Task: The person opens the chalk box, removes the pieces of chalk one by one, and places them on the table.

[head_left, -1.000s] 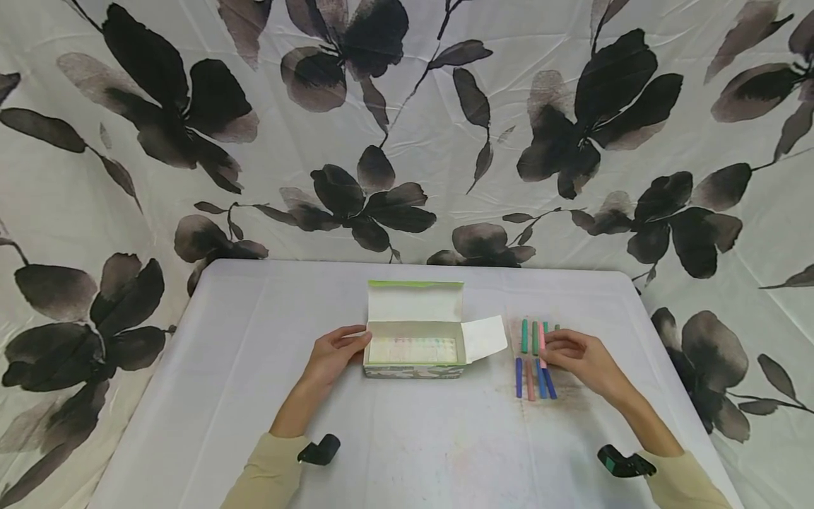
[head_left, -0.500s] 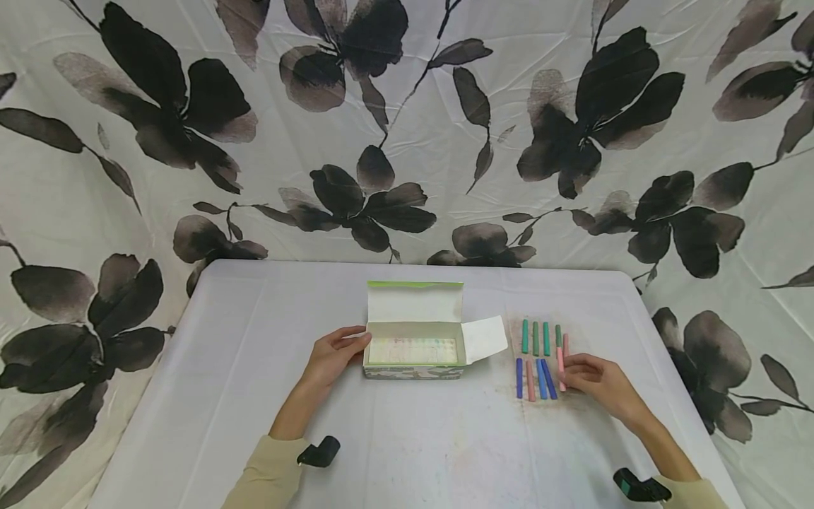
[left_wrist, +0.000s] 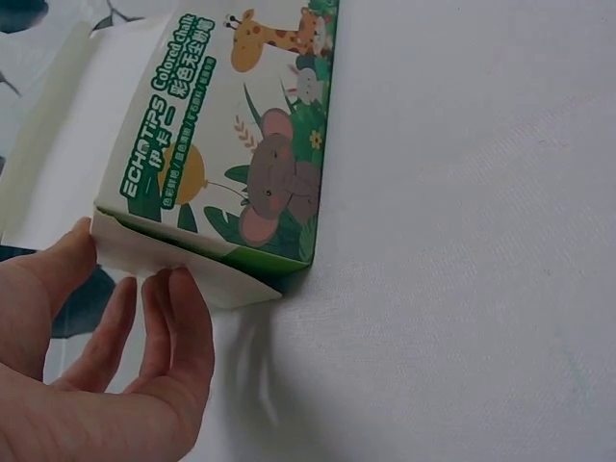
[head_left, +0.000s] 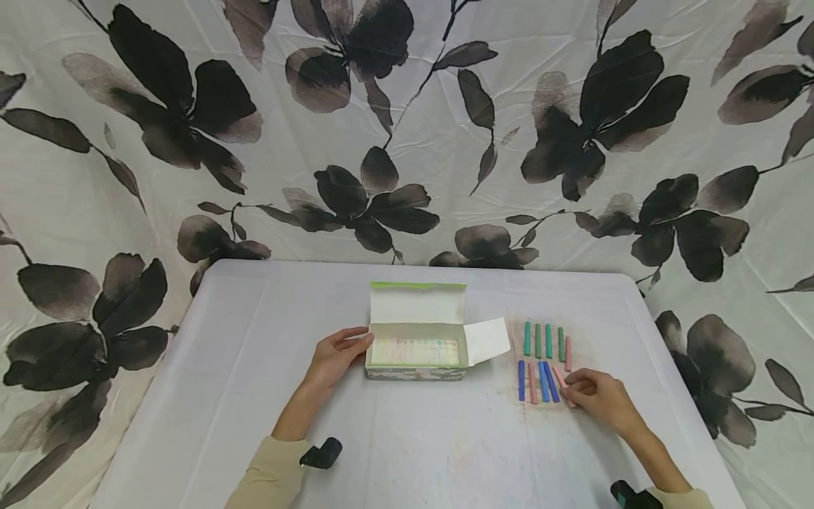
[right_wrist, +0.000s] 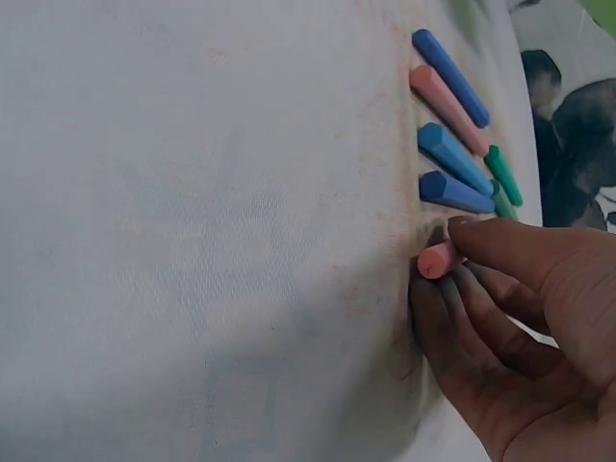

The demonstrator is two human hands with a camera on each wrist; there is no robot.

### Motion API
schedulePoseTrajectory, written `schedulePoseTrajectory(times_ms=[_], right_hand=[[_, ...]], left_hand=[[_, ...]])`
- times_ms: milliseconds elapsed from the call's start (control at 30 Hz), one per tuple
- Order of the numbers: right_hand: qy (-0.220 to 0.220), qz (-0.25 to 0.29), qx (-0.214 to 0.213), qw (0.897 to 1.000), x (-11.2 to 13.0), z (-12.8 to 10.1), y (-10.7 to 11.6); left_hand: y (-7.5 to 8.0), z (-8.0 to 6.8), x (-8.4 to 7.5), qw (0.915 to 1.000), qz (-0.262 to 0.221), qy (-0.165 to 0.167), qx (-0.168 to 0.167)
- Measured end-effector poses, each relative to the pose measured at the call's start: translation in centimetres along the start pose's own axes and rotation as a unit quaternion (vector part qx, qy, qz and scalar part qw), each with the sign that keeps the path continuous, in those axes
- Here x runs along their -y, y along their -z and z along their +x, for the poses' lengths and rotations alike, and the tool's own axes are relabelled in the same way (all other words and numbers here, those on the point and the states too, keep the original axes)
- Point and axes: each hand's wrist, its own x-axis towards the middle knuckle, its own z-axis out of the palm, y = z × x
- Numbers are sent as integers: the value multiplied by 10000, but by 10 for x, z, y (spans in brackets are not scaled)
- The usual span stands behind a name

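Pink chalk [right_wrist: 436, 261], pinched by right hand [head_left: 600, 398]: lay parallel beside blue sticks [head_left: 547, 382]; left hand [head_left: 335, 355], fingers relaxed, steadies box [head_left: 416, 351].

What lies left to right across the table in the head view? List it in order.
Left hand → open green-edged cardboard chalk box → blue chalk stick → right hand pinching a pink chalk stick.
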Motion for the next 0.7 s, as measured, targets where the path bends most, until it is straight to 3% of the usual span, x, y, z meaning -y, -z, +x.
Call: schedulePoseTrajectory(times_ms=[400, 700], right_hand=[[103, -30, -400, 9991, 6, 1, -1], [846, 270, -1216, 9886, 14, 12, 3]], left_hand=[[1, -1, 0, 9999, 90, -38, -133], [9, -2, 1, 9972, 421, -325, -533]])
